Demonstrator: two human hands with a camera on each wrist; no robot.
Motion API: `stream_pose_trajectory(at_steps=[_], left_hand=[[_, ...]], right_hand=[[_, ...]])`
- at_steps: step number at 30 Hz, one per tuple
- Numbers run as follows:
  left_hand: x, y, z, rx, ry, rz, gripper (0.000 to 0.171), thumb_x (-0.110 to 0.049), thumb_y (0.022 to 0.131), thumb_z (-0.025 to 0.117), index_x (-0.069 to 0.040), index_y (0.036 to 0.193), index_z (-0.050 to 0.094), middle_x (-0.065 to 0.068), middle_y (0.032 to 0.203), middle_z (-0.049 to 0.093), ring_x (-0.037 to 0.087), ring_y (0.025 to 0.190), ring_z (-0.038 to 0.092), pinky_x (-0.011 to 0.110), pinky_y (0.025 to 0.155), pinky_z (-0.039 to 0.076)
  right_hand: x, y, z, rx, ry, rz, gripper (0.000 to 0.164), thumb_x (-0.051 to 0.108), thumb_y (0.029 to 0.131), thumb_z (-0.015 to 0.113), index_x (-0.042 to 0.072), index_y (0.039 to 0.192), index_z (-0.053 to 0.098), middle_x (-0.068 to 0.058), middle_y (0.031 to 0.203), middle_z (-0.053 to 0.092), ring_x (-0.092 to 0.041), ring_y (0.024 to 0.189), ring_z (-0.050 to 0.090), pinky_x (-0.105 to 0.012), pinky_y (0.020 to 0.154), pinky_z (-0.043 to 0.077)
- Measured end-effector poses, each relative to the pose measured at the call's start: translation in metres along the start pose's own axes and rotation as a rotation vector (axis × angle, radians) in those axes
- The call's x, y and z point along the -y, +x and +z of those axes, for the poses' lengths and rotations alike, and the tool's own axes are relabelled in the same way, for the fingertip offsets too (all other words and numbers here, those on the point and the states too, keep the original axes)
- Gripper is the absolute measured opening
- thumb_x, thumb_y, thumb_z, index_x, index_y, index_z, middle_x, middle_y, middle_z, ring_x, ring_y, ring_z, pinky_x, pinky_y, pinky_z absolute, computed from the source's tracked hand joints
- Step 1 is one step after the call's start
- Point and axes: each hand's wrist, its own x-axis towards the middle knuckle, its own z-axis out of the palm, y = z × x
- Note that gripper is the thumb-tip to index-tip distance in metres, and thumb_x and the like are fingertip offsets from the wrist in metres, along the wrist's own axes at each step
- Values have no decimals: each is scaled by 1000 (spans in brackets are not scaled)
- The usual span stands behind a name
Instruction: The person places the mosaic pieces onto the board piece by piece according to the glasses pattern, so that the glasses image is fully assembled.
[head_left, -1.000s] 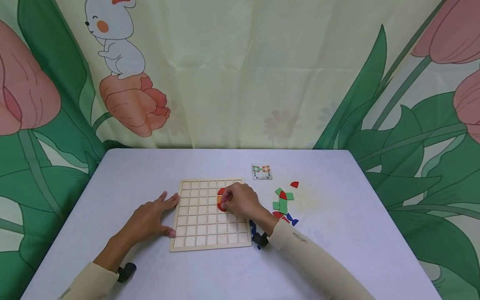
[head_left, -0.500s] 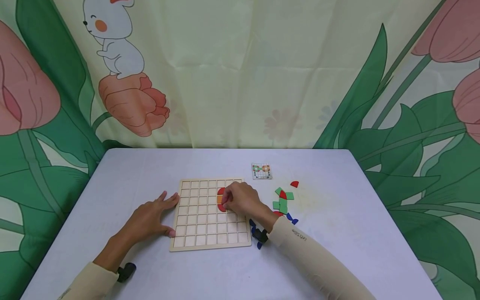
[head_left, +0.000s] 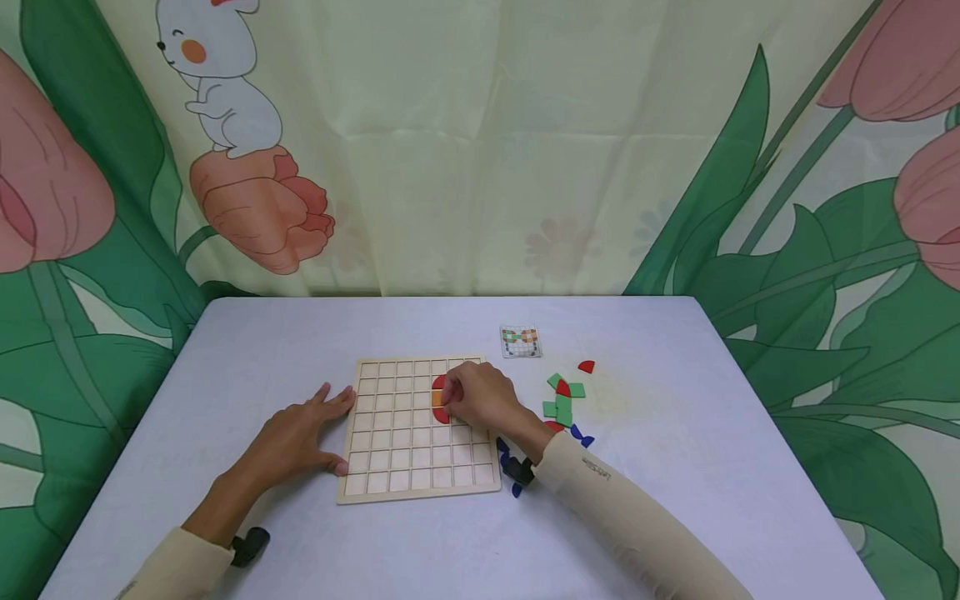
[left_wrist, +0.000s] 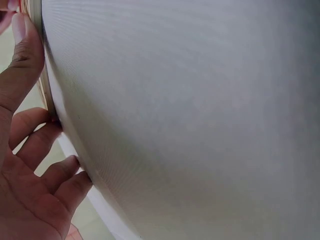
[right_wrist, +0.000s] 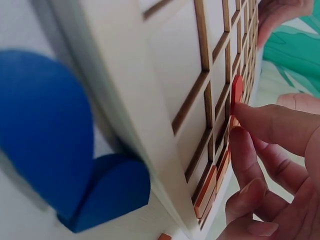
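Observation:
My left hand (head_left: pixel 296 437) lies along the left edge of a wooden grid board (head_left: pixel 386 458), thumb and fingers spread, touching its rim. Over the right part of the board, my right hand (head_left: pixel 477 397) has curled fingers. Its thumb and forefinger come together at a red quarter-circle tile (right_wrist: pixel 236 90), which they pinch at the near end. An orange square tile (head_left: pixel 437 398) sits in the grid beside it, with another red tile (head_left: pixel 438 382) just beyond. The right wrist view shows further orange tiles (right_wrist: pixel 205 192) near the board's edge, which the hand hides from the head view.
Green squares (head_left: pixel 563 415) and red quarter-circles (head_left: pixel 587 367) lie loose right of the board. Blue petal-shaped tiles (head_left: pixel 581 436) are nearby, some (right_wrist: pixel 45 125) close against the board's right rim. A small pattern card (head_left: pixel 521 342) lies behind the board on the white table (head_left: pixel 660 500).
Both hands stay nearly in place. My right fingertips shift very slightly at the red tile, and the whole head view drifts a little.

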Motion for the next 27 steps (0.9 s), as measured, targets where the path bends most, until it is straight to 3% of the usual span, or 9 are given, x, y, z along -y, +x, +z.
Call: stream_pose_trajectory(at_steps=[11,18,27], left_hand=[[2,-1,1,-7,-7,6,121,-49,58,99,-11,160,47,27,163,43,60,139,52,70,100,51],[1,-2,0,-19,1,13,120,-49,58,99,-10,159,48,28,162,44,60,137,54,70,99,52],[-1,-3,-2,-25,-1,16,120,-48,57,100,-11,159,49,27,162,45,61,137,54,70,100,51]], right_hand=[[-14,-9,-8,-17,93,5,12,14,89,84,21,89,75,5,77,66,-14,75,61,-31,67,47],[-34,-17,-23,-88,122,45,11,13,89,85,19,93,77,5,81,67,-16,80,61,-31,68,48],[-53,-21,-33,-133,71,186,14,17,88,87,24,96,78,4,86,68,-18,85,60,-30,67,49]])
